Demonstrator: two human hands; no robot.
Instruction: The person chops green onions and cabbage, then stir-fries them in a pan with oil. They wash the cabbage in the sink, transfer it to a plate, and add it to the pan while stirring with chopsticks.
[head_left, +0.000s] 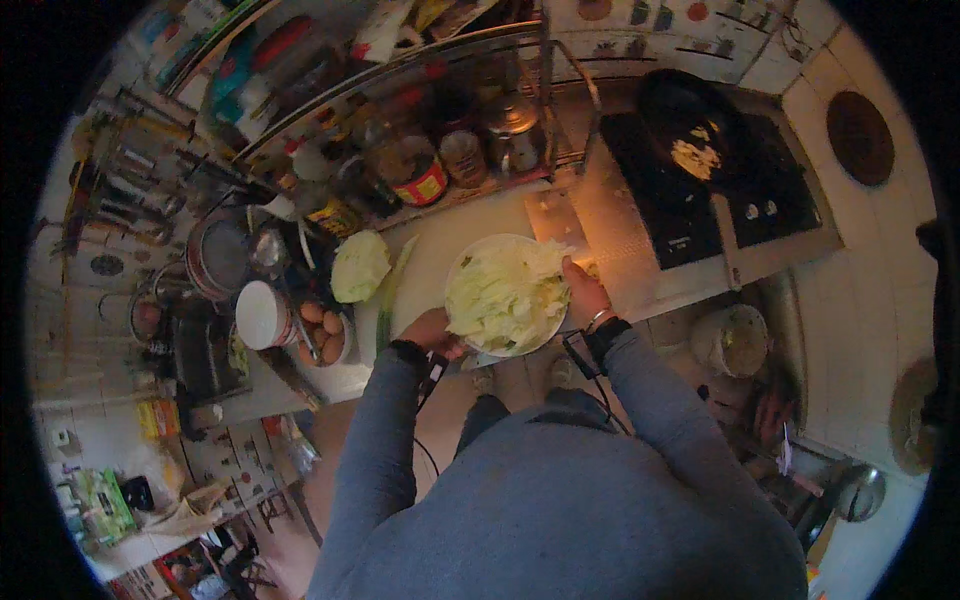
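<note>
A round plate (448, 280) heaped with torn pale green cabbage leaves (510, 296) is held between my two hands at the counter's front edge. My left hand (432, 333) grips its near left side, the fingers partly hidden under the rim. On the right side, my right hand (583, 289) holds the rim with the thumb up by the leaves. Left of the plate lie a green onion (390, 292) and a cut piece of cabbage (361, 265). A black wok (686, 120) with pale yellowish food (697, 157) in it stands on the stove at the upper right.
A bowl of brown eggs (322, 334) and a white tub (262, 315) stand at the left. Behind the counter, a rack (465, 199) holds jars and bottles. The wok's handle (726, 240) juts past the counter edge. A bucket (731, 340) is below, right.
</note>
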